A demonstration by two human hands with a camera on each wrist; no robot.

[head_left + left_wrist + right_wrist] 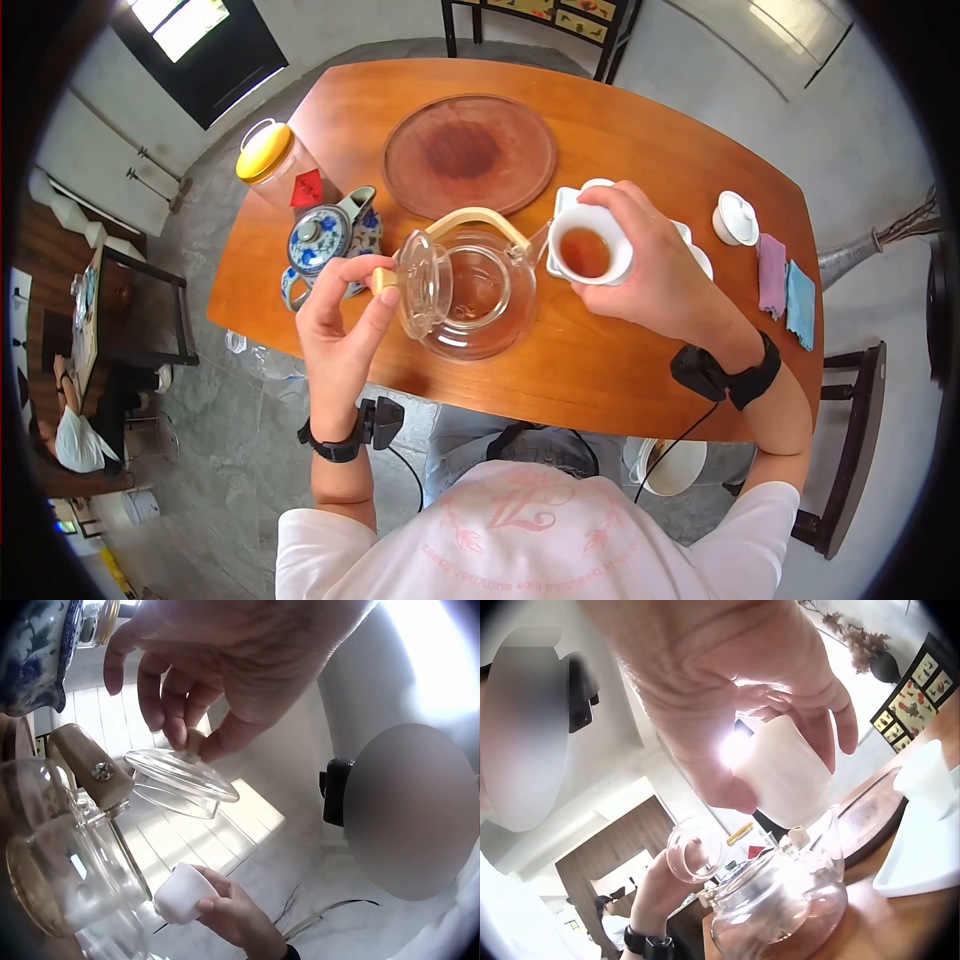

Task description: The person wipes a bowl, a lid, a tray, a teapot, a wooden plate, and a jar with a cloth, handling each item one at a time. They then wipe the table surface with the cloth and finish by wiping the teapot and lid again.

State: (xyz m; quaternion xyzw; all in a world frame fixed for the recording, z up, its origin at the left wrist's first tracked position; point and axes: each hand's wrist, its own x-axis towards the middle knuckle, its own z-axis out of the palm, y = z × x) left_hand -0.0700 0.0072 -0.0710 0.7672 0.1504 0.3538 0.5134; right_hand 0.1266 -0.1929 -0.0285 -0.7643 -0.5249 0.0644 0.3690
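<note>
The left hand (345, 315) pinches the small wooden knob of a glass lid (424, 284), which it holds tilted beside the opening of the glass teapot (485, 335). In the left wrist view the lid (182, 780) hangs from the thumb and fingertips, apart from the teapot (90, 877). The right hand (655, 255) grips a white cup (617, 268) with brown liquid in it, tilted at the teapot's right side, near the spout. In the right wrist view the cup (791, 776) is between thumb and fingers, above the teapot (780, 915).
A blue-and-white pot (318, 240) and a yellow-lidded jar (285, 175) stand at the left. Behind the teapot lies a round brown tray (468, 150). Right of the cup are a white tray (562, 205), a lidded white bowl (736, 220), a pink cloth (771, 275) and a blue cloth (800, 305).
</note>
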